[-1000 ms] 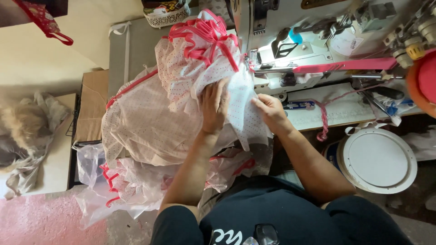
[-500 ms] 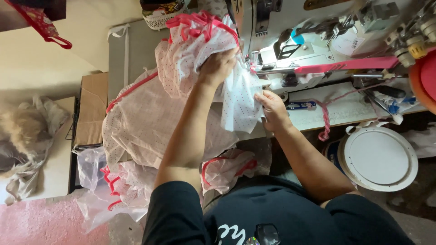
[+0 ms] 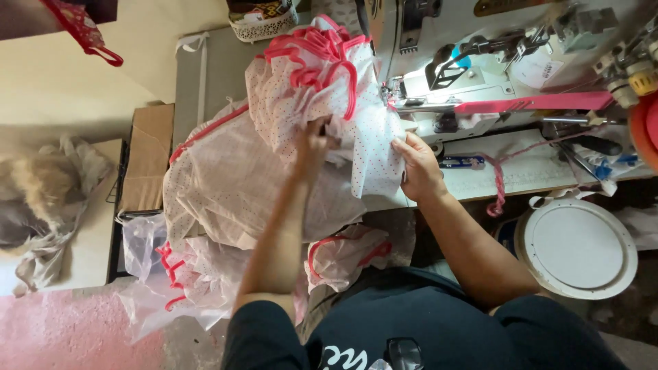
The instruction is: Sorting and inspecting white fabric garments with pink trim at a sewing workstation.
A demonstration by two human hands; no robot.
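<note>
**At the sewing counter, two hands steady a bundle of dotted fabric**

Beside the grey-white industrial sewing machine (image 3: 480, 75), I look down over my own arms at a heap of white, red-dotted thin fabric pieces edged with pink binding (image 3: 315, 82). The heap sits on the pale counter (image 3: 534, 175), just left of the machine's lit needle area, with more of the same cloth spilling over the counter's front edge towards my lap.

My left hand (image 3: 314, 142) reaches up into the middle of the pile, fingers curled closed into the folds, which looks like a way to keep the stacked layers from sliding off. My right hand (image 3: 418, 164) pinches the right edge of one hanging white panel between thumb and fingers, holding it taut and close to the machine, probably so that edge stays separated from the rest.

A length of pink binding tape (image 3: 504, 178) trails across the counter and dangles over its edge, within easy reach of the needle. Below it, on the floor side, stands a round white plastic lid on a bucket (image 3: 576, 247). To the left, a brown cardboard box (image 3: 147, 161) rests beside the counter, and a clear plastic bag of more trimmed pieces (image 3: 171, 274) slumps beneath the overhanging cloth. A small woven basket (image 3: 264, 20) sits at the far edge.
</note>
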